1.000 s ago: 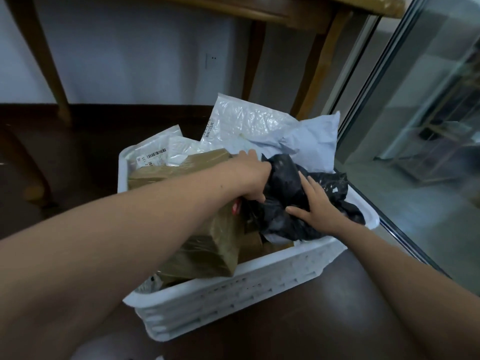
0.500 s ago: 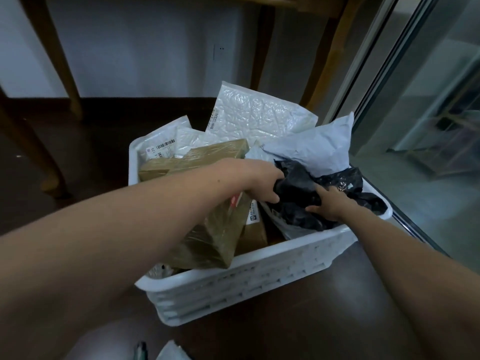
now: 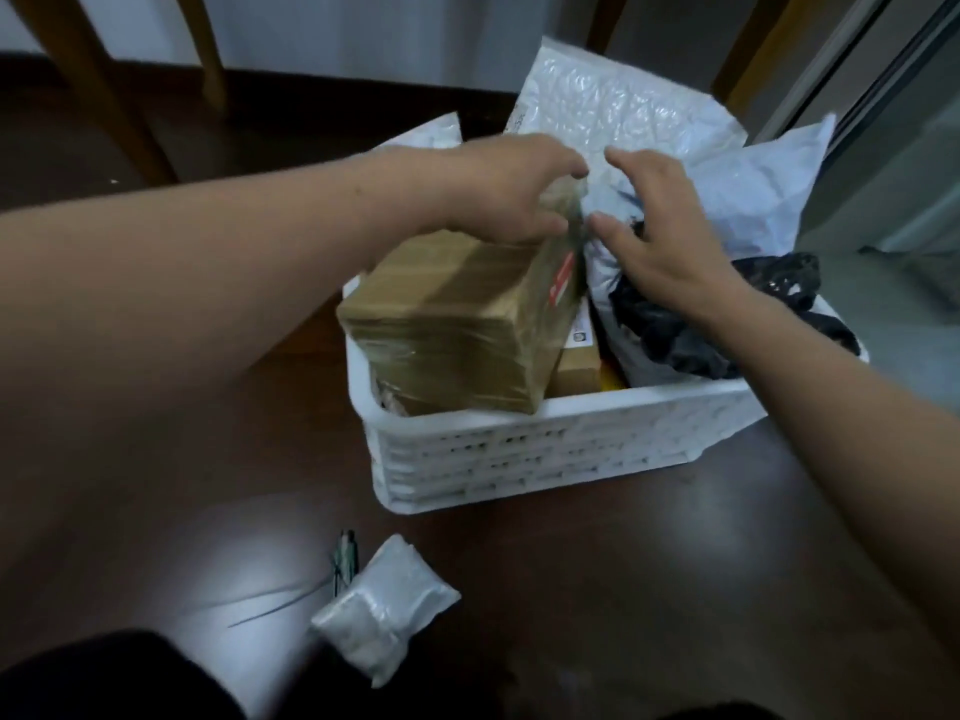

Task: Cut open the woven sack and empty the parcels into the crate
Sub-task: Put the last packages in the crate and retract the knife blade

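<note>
Several parcels (image 3: 623,111) fill the white crate (image 3: 571,449). My left hand (image 3: 509,192) grips the taped box (image 3: 457,330); my right hand (image 3: 665,241) is splayed, holding nothing.

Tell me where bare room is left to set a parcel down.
The crate is crowded: brown box, black bag and white mailers fill it. Bare floor lies between the crate's front wall and the small white packet, and right of that packet.

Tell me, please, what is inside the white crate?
A taped brown box, a smaller box beside it, a white bubble mailer, a pale poly bag and a black bag. Whatever lies beneath them is covered.
</note>
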